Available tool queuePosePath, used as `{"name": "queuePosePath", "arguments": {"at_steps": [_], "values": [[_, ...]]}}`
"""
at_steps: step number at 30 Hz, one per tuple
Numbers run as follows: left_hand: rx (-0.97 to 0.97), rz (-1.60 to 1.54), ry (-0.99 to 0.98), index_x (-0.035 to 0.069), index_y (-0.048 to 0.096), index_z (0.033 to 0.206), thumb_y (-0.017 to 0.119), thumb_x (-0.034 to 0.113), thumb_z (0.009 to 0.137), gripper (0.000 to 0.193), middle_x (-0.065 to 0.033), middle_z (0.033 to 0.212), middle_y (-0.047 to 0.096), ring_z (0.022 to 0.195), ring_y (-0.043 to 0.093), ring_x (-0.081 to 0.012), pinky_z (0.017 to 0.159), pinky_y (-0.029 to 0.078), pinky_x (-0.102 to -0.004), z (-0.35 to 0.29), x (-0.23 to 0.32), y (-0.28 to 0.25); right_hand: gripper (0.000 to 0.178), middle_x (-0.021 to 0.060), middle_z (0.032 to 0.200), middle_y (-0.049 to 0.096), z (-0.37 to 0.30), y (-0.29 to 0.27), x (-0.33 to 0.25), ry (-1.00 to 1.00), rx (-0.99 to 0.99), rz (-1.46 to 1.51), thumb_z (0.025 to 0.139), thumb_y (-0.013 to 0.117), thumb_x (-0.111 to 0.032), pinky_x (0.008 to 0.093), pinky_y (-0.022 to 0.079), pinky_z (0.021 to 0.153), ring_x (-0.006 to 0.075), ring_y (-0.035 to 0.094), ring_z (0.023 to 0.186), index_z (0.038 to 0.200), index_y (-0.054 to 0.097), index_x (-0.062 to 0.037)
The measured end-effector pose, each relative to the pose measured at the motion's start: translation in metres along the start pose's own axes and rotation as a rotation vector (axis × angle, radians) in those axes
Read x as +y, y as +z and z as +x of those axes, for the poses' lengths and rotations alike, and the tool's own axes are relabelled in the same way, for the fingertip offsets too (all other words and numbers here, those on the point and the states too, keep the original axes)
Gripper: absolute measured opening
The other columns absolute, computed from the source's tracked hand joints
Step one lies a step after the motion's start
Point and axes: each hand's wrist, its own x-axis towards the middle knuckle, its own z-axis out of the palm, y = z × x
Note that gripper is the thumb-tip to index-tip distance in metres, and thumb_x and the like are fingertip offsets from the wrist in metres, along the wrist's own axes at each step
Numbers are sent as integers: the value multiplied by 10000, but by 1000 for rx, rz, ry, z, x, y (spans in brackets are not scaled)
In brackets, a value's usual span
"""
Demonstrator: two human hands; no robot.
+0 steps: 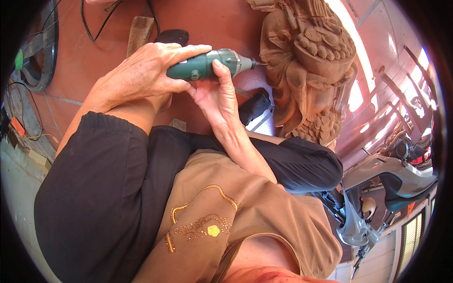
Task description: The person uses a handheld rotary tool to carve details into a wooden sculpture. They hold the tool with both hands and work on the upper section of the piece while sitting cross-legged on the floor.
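The green rotary tool (200, 67) is being held out past black trousers (89, 188), crosswise in front of the body, and it is being grasped by both hands at once! By the left hand (146, 70) the rear of the smooth, rounded casing is being clasped, a forefinger being stretched along the top; by the right hand (212, 96) the front is being cradled, the thumb being laid near the tapered grey nose. Steadiness, presumably, is being gained through that double hold, with aim apparently being governed up front. The slim bit (260, 63) is being pointed at the carved wooden figure (306, 85), right at its edge; whether wood is being touched cannot be told. And what a surface is being shown: reddish-brown, matt, its draped folds being broken up by clusters of rounded lumps! Probably for easy reach, the figure is being placed just beyond the right knee. Around it, smooth red floor tiles (226, 28) are being seen, a rough piece of wood (140, 34) being strewn there. Off to the right, a grey motor scooter (373, 169) is being glimpsed, all moulded curves.
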Motion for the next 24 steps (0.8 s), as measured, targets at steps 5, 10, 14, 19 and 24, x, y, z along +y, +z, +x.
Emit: {"name": "queuePosePath", "arguments": {"at_steps": [5,10,14,19,24], "values": [[63,-1,74,84,548,1338,721,161,706,659,-225,942,654,875,630,-391,780,495,-445,3,-2,4,467,68,1275,581,-2,1,-1,-13,22,15,859,727,-238,463,498,991,236,558,1195,1267,533,-122],[-12,-16,-12,134,512,1387,736,108,658,763,-199,1053,645,959,616,-389,852,500,-433,3,0,1,488,69,1278,578,-3,2,-1,-10,38,15,859,726,-237,464,491,999,238,557,1197,1284,518,-121],[-38,-16,-25,134,513,1385,736,114,659,760,-200,1052,645,954,616,-391,856,502,-431,7,1,0,486,77,1294,573,-4,1,-4,-39,32,-1,864,719,-243,455,491,995,240,558,1199,1285,516,-110],[61,-40,-35,118,525,1370,721,112,672,725,-207,1030,648,936,624,-386,837,504,-428,-6,15,-7,480,93,1309,567,-5,15,-2,2,1,-47,872,712,-247,443,496,985,243,563,1190,1286,515,-104],[15,-71,22,121,518,1380,735,77,648,764,-201,1096,648,991,624,-390,880,511,-426,11,3,1,475,91,1271,587,-6,6,-12,-97,51,-96,872,718,-252,446,505,965,245,589,1147,1278,519,-106]]}}
